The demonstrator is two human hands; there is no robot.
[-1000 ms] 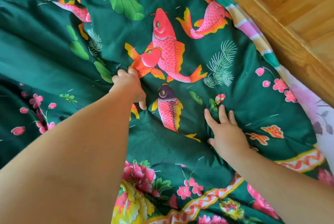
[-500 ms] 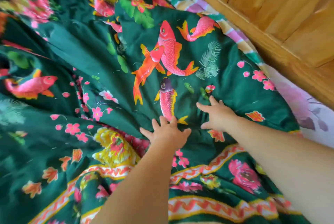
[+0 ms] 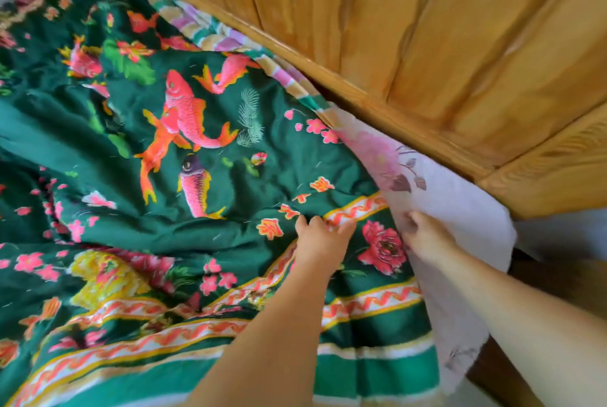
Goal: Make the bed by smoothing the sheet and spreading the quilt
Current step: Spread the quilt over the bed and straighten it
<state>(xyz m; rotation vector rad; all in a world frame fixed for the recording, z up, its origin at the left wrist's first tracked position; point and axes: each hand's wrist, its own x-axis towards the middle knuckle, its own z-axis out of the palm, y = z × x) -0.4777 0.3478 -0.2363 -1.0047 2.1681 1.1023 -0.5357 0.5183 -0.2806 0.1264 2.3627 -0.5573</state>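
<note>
Under both hands lies the dark green quilt printed with pink carp (image 3: 197, 150), rumpled beyond the fingers. The left hand (image 3: 320, 239) presses flat and relaxed; the right hand (image 3: 423, 236) seems to pinch its edge beside the pale floral sheet (image 3: 460, 209). Best pull outward evenly, sweeping creases away.

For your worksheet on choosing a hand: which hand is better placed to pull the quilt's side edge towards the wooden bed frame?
Probably the right hand: it lies at the green quilt's edge beside the frame; the left hand rests further in.
</note>
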